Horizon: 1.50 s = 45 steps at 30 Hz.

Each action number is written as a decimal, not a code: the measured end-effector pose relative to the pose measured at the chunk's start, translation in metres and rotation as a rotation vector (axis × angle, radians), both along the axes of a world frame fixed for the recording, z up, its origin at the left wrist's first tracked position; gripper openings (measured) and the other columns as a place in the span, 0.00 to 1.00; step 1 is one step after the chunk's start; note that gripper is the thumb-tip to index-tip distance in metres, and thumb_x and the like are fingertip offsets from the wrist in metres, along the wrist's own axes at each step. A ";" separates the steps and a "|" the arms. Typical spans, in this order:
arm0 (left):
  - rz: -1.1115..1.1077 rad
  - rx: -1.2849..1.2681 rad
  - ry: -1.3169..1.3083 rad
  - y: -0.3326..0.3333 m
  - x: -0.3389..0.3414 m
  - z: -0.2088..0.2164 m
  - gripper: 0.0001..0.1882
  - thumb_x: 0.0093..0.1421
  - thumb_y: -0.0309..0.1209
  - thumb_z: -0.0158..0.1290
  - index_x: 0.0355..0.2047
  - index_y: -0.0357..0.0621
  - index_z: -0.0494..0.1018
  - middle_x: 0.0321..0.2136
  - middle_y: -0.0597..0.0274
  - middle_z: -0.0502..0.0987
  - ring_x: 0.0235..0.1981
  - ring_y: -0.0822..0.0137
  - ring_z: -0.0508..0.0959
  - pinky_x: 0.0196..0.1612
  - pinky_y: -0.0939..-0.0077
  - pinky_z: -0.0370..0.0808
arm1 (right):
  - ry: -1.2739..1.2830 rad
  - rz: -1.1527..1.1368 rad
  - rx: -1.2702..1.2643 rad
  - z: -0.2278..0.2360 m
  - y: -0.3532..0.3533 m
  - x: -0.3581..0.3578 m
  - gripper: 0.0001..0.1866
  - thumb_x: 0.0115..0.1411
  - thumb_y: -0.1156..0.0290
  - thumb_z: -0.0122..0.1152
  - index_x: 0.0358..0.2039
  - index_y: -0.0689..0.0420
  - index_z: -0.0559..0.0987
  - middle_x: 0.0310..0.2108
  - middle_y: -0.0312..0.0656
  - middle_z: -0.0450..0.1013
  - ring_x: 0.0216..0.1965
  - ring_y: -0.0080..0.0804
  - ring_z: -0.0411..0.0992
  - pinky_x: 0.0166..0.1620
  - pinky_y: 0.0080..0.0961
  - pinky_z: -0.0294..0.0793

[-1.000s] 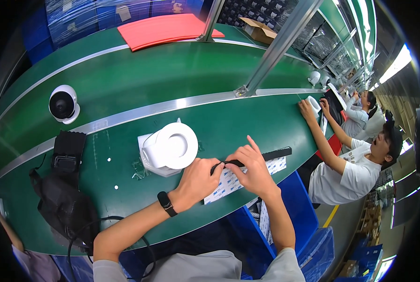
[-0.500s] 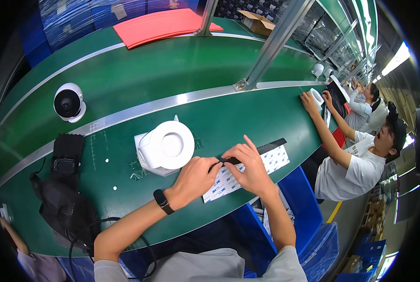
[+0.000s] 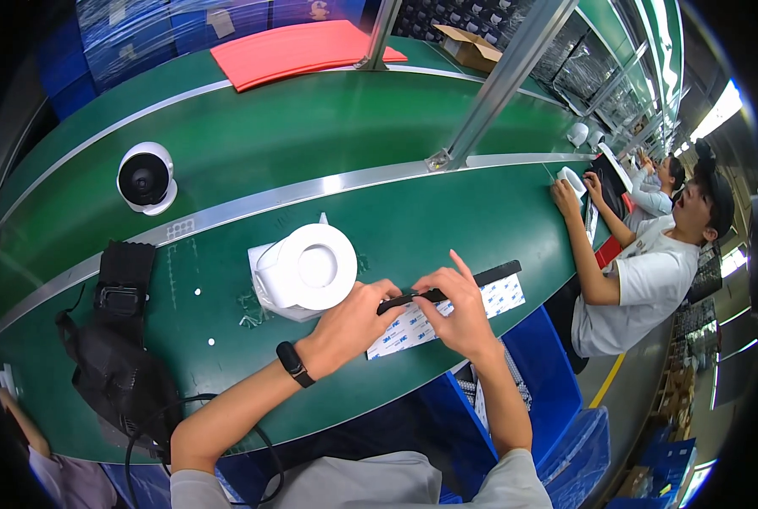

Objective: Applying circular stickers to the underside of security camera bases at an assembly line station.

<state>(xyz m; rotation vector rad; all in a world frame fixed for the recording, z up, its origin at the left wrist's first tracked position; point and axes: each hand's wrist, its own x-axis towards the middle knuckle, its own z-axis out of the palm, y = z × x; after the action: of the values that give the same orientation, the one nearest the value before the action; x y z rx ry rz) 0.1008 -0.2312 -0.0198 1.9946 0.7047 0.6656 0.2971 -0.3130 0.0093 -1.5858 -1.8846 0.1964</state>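
Note:
Both my hands work over a white sheet with blue print (image 3: 502, 297), an adhesive-backing type, lying at the bench's near side. My left hand (image 3: 355, 316), with a black band on its wrist, pinches one end of a narrow black strip (image 3: 408, 299). The fingers of my right hand (image 3: 454, 310) close on the strip's other end, one finger pointing up. Along the sheet's far edge runs a black border (image 3: 498, 272); whether it joins the strip is hidden by my right hand. Just beyond my left hand stands a white round-topped housing (image 3: 318, 265) on a clear plastic wrapping.
A black-and-white camera (image 3: 146, 178) sits on the green belt beyond the metal rail (image 3: 311, 190). At left lie a black bag (image 3: 125, 382) and cable. Blue bins (image 3: 542, 373) hang below the bench edge. A metal post (image 3: 502, 85) rises ahead; a co-worker (image 3: 642, 280) works at right.
More of the black strip shows between my hands, my right hand having shifted slightly away from the left. The camera on the belt has moved right.

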 end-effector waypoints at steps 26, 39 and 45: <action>0.008 0.057 -0.132 -0.012 0.000 0.012 0.09 0.64 0.33 0.66 0.39 0.40 0.86 0.25 0.48 0.84 0.21 0.58 0.84 0.27 0.69 0.78 | 0.047 0.016 -0.040 0.022 -0.014 0.005 0.08 0.52 0.82 0.73 0.31 0.58 0.81 0.29 0.37 0.78 0.34 0.36 0.77 0.77 0.56 0.52; 0.088 0.076 -0.261 -0.026 -0.003 0.016 0.09 0.62 0.31 0.68 0.39 0.40 0.88 0.26 0.55 0.86 0.22 0.71 0.84 0.25 0.77 0.76 | 0.117 0.005 0.021 0.031 -0.026 0.006 0.08 0.51 0.82 0.72 0.28 0.59 0.80 0.28 0.36 0.79 0.33 0.33 0.77 0.77 0.57 0.51; 0.066 0.122 -0.287 -0.037 -0.002 0.032 0.09 0.67 0.32 0.62 0.41 0.39 0.85 0.23 0.45 0.82 0.21 0.55 0.82 0.24 0.66 0.74 | 0.195 -0.077 -0.005 0.027 -0.031 0.012 0.08 0.50 0.80 0.73 0.29 0.58 0.81 0.28 0.36 0.80 0.33 0.32 0.78 0.77 0.58 0.51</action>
<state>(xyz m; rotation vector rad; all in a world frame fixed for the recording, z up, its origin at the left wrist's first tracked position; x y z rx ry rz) 0.0991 -0.2686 0.0121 1.9383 0.5694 1.0322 0.3088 -0.3438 0.0361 -1.5791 -1.6726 0.3101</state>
